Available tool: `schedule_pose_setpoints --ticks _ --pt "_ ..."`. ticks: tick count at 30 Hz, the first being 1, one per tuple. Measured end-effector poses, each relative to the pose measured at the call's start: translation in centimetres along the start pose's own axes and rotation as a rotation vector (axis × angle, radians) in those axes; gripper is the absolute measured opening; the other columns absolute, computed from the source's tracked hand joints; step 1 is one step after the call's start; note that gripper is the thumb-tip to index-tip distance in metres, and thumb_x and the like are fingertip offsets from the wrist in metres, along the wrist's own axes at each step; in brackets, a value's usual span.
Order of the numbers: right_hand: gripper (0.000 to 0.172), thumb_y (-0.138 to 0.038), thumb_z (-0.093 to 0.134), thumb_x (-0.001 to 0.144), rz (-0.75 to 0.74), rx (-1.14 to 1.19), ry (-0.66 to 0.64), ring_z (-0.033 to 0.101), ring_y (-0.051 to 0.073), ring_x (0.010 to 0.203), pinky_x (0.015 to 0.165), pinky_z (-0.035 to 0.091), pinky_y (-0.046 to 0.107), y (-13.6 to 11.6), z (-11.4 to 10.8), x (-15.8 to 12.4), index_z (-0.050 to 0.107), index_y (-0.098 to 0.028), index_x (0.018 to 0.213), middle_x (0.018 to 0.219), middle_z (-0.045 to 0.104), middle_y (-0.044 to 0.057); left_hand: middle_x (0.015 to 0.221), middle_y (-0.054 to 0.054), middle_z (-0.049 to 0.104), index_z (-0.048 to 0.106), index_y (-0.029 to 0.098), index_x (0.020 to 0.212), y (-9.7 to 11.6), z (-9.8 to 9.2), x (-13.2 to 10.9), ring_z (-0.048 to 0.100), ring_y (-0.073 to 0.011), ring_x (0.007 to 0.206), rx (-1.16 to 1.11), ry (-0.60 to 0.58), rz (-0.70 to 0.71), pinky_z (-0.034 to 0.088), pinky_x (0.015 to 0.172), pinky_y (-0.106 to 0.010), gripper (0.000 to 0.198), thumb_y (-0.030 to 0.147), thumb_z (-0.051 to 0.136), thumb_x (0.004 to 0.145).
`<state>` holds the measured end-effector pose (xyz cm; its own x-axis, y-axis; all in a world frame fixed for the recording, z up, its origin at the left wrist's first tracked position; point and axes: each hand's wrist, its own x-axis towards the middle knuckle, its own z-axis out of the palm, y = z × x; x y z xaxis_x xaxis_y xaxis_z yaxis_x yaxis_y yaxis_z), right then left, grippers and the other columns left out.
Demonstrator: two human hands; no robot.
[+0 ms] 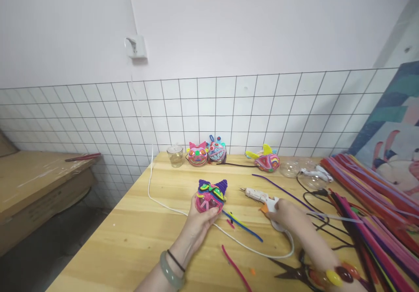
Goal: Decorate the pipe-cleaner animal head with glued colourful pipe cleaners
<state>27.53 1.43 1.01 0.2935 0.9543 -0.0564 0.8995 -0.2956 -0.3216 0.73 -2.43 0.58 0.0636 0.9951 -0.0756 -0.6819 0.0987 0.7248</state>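
My left hand [203, 220] is closed around a round animal-head ornament [209, 198] with purple pointed ears and pink, green and yellow trim. In my right hand [285, 212] is a white hot glue gun [258, 194] with an orange trigger, its metal nozzle pointing left toward the ornament but apart from it. The gun's white cord [252, 249] curves over the table below both hands. Between the hands lie blue and yellow pipe cleaners [245, 227], and a pink pipe cleaner [234, 263] lies nearer. Dark scissors [291, 274] rest by my right wrist, partly hidden by it.
Along the tiled wall stand a glass cup [176, 156], a pink ornament [197, 154], a blue ornament [217, 151] and a fish-like ornament [266, 160]. Clear plastic balls [290, 168], a black cable [309, 194] and bundles of pipe cleaners [389, 239] occupy the right side.
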Motion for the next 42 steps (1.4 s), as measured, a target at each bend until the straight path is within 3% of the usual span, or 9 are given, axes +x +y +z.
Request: schedule_pose_setpoints --ticks 4,9,14,17,21,23,27,35,42 --pt "0.031 -0.047 0.068 0.062 -0.001 0.098 -0.055 0.065 0.03 0.064 0.051 0.039 0.033 1.1 0.6 0.7 0.054 -0.022 0.049 0.06 0.067 0.011 0.102 -0.006 0.07 0.051 0.024 0.112 0.0 -0.2 0.1 0.069 -0.0218 0.091 -0.025 -0.002 0.013 0.051 0.088 -0.04 0.066 0.012 0.084 0.055" --pt "0.039 -0.042 0.067 0.062 -0.071 0.308 -0.135 0.055 0.021 0.046 0.045 0.034 0.029 2.0 0.6 0.9 0.044 -0.024 0.036 0.039 0.052 0.001 0.104 -0.006 0.07 0.056 0.022 0.102 0.2 -0.2 0.2 0.067 -0.023 0.095 -0.136 0.017 0.003 0.051 0.088 -0.042 0.038 0.028 0.076 0.07" --pt "0.028 -0.042 0.057 0.067 -0.096 0.546 -0.158 0.046 0.014 0.035 0.039 0.032 0.026 1.4 0.4 0.3 0.047 -0.023 0.049 0.04 0.053 -0.001 0.106 -0.009 0.069 0.057 0.021 0.102 0.5 -0.2 0.5 0.067 -0.0244 0.094 -0.235 0.065 -0.015 0.051 0.085 -0.043 0.031 0.039 0.067 0.078" --pt "0.022 -0.044 0.055 0.069 -0.164 0.689 -0.147 0.056 0.016 0.044 0.045 0.042 0.027 0.2 -0.2 -0.6 0.051 -0.022 0.068 0.053 0.063 0.001 0.106 -0.01 0.068 0.058 0.02 0.1 0.5 -0.4 0.6 0.066 -0.0245 0.093 -0.222 0.08 -0.021 0.051 0.083 -0.043 0.03 0.038 0.067 0.078" --pt "0.032 -0.048 0.064 0.068 -0.218 1.0 0.046 0.066 0.021 0.065 0.063 0.051 0.03 -1.6 -0.9 -2.3 0.05 -0.022 0.082 0.069 0.068 0.004 0.099 -0.007 0.07 0.057 0.021 0.096 0.5 -0.6 0.7 0.067 -0.0233 0.088 -0.229 0.096 -0.014 0.052 0.081 -0.044 0.026 0.031 0.07 0.076" --pt "0.032 -0.05 0.063 0.072 -0.249 1.089 0.061 0.063 0.02 0.058 0.056 0.048 0.029 -2.4 -1.0 -3.4 0.052 -0.021 0.081 0.063 0.066 0.003 0.095 -0.005 0.07 0.055 0.021 0.094 0.6 -0.6 0.6 0.068 -0.0227 0.086 -0.232 0.106 -0.003 0.052 0.08 -0.044 0.025 0.029 0.07 0.076" --pt "0.041 -0.057 0.056 0.08 -0.343 1.11 -0.148 0.053 0.015 0.045 0.044 0.035 0.026 -3.7 -0.8 -5.5 0.058 -0.017 0.091 0.055 0.062 0.001 0.094 -0.005 0.07 0.054 0.021 0.092 0.6 -0.5 0.6 0.068 -0.0225 0.086 -0.23 0.094 0.031 0.053 0.08 -0.044 0.025 0.031 0.07 0.076" --pt "0.043 -0.059 0.054 0.08 -0.5 0.882 -0.257 0.061 0.022 0.065 0.06 0.049 0.03 -4.8 0.9 -8.0 0.068 -0.02 0.087 0.066 0.066 0.004 0.095 -0.004 0.07 0.055 0.022 0.096 0.8 -0.4 0.7 0.067 -0.0222 0.086 -0.235 0.116 0.061 0.054 0.078 -0.044 0.028 0.032 0.071 0.075" --pt "0.037 -0.054 0.055 0.082 -0.577 0.823 -0.119 0.06 0.019 0.063 0.058 0.051 0.027 -5.6 1.6 -8.9 0.068 -0.02 0.074 0.069 0.066 0.004 0.093 -0.004 0.07 0.055 0.02 0.095 0.9 -0.6 0.7 0.066 -0.0198 0.084 -0.246 0.11 0.097 0.055 0.076 -0.042 0.024 0.03 0.068 0.078"
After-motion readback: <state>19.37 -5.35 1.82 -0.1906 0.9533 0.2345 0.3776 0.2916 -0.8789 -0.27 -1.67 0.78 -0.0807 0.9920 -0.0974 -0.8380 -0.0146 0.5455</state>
